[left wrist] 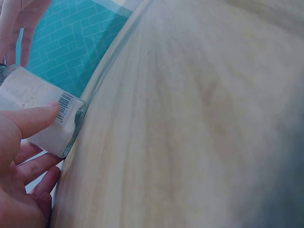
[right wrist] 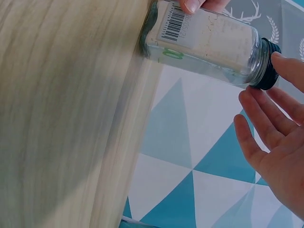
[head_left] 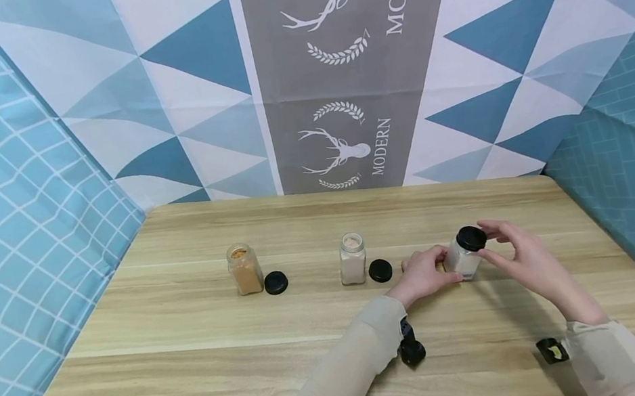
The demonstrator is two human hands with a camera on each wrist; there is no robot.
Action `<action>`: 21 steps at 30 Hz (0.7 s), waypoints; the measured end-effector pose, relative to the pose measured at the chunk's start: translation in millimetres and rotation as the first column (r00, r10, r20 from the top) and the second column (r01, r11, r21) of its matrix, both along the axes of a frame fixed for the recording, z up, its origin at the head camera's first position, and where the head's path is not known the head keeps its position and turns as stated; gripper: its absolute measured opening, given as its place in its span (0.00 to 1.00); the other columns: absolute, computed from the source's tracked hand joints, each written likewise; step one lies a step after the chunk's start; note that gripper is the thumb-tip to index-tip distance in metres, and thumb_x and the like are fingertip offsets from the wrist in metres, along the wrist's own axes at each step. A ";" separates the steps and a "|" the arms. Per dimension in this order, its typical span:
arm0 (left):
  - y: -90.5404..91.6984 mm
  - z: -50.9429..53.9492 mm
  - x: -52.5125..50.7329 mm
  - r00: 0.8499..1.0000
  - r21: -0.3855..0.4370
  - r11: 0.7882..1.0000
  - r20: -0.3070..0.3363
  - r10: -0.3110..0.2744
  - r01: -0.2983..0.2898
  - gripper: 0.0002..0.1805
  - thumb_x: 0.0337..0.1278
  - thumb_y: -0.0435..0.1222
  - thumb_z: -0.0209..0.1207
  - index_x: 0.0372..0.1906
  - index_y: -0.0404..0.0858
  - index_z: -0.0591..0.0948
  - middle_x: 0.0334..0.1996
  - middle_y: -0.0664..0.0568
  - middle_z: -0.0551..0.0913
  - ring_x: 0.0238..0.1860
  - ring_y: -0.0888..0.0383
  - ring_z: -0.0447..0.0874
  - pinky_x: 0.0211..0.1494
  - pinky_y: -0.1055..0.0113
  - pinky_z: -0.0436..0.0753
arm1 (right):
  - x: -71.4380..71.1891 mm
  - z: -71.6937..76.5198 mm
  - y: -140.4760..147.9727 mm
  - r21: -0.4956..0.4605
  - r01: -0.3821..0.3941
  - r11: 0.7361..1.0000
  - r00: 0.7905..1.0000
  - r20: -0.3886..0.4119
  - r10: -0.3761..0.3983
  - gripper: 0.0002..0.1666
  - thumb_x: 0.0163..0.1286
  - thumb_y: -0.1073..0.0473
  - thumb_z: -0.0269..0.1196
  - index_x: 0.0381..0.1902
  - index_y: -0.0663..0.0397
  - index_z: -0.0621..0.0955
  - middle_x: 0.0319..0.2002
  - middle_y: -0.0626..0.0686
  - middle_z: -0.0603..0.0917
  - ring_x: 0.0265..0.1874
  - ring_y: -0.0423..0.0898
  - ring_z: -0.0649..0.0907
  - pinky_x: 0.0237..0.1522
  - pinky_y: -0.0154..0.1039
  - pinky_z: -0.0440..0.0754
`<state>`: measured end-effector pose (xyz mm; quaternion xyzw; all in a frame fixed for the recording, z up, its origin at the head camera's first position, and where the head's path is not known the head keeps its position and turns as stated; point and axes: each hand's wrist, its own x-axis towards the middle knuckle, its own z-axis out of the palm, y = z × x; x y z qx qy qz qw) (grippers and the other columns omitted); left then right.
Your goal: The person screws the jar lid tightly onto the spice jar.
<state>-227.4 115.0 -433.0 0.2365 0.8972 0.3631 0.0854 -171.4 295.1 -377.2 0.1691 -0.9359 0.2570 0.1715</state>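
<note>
A glass jar (head_left: 461, 264) of pale powder stands at the right of the table, its black screw lid (head_left: 471, 238) on top. My left hand (head_left: 425, 273) grips the lower body, the thumb pressing beside a barcode label (left wrist: 65, 107) in the left wrist view. At the lid, my right hand (head_left: 525, 261) pinches the rim between thumb and fingertips; the right wrist view shows the lid (right wrist: 267, 66) seated on the glass neck. The jar's base touches the wooden table.
Left of the hands stand an uncapped jar of white powder (head_left: 353, 264) with a black lid (head_left: 380, 271) beside it, and an uncapped jar of orange powder (head_left: 247, 275) with another lid (head_left: 276, 282). A patterned cloth (head_left: 205, 105) hangs behind the table (head_left: 167, 385).
</note>
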 end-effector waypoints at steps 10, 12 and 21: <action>0.0 -1.3 -0.1 1.000 -0.004 1.000 0.002 -0.001 0.001 0.26 0.47 0.51 0.63 0.54 0.51 0.74 0.50 0.63 0.78 0.49 0.63 0.71 0.49 0.65 0.60 | 1.4 -2.4 3.3 -0.004 -0.013 1.000 0.998 -0.059 0.013 0.28 0.59 0.61 0.64 0.56 0.63 0.71 0.43 0.59 0.79 0.41 0.53 0.77 0.39 0.35 0.72; 0.1 -1.1 0.1 1.000 -0.008 1.000 0.003 0.000 0.000 0.26 0.47 0.51 0.63 0.54 0.51 0.74 0.51 0.63 0.78 0.49 0.63 0.71 0.49 0.65 0.60 | 1.7 -2.7 3.7 0.001 -0.010 1.000 0.998 -0.065 0.010 0.27 0.59 0.61 0.64 0.56 0.63 0.71 0.43 0.58 0.80 0.40 0.53 0.78 0.40 0.37 0.72; 1.1 -1.0 -0.8 1.000 -0.018 1.000 -0.006 0.004 -0.004 0.26 0.47 0.51 0.63 0.54 0.52 0.74 0.50 0.63 0.78 0.49 0.63 0.71 0.48 0.66 0.60 | 3.2 -2.3 4.2 -0.005 0.007 1.000 0.997 -0.071 -0.007 0.27 0.59 0.61 0.64 0.56 0.62 0.72 0.42 0.58 0.80 0.40 0.52 0.78 0.39 0.33 0.72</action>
